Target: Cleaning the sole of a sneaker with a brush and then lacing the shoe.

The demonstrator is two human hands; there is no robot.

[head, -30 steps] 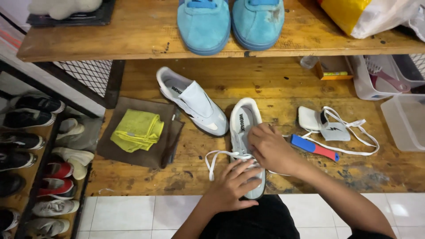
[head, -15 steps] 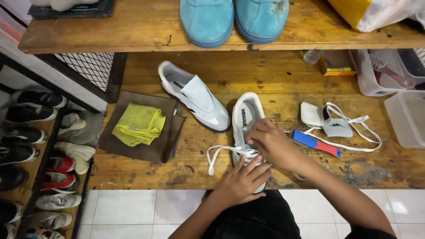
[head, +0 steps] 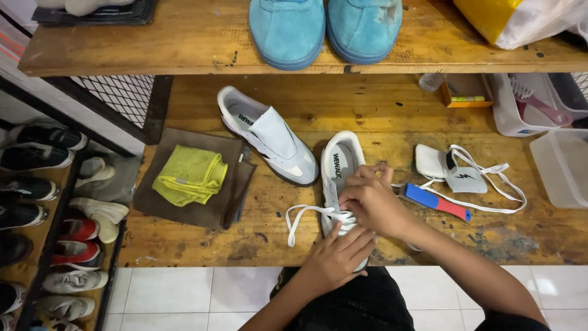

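**Two hands on a white shoe, lace half threaded**

On the wooden bench (head: 202, 245), near its front edge: a white shoe (head: 338, 160), toe toward the person, heel and open collar toward the shelf. Over its toe, the left hand (head: 335, 260), flat, fingers spread and extended, pressing down rather than gripping. Over the eyelets, the right hand (head: 370, 202), fingers curled and pinched together on the lace (head: 300, 214) at the shoe's middle; exact grip hidden beneath the knuckles. Trailing from that pinch to the left, a loose white loop across the bench, its end lying free on the wood.

Just beside the held shoe, up and to the left, the second shoe (head: 269, 142), angled, tongue folded up, no lace visible. Further left, a yellow cloth (head: 190, 175) folded on a brown cloth (head: 226, 202). To the right of the right hand, a brush handle (head: 436, 203), blue and red, partly hidden behind the wrist. Beyond it, white insoles (head: 447, 167) tangled with another lace (head: 502, 193). At the far right, clear plastic bins (head: 560, 168), one holding a pink brush (head: 539, 104).

On the shelf above, a pair of blue suede shoes (head: 324, 27), toes forward, and a yellow-and-white bag (head: 520, 18) at the right corner. Down the left side, a rack (head: 37, 239) filled with rows of shoes. Below the bench, white floor tiles (head: 184, 297).
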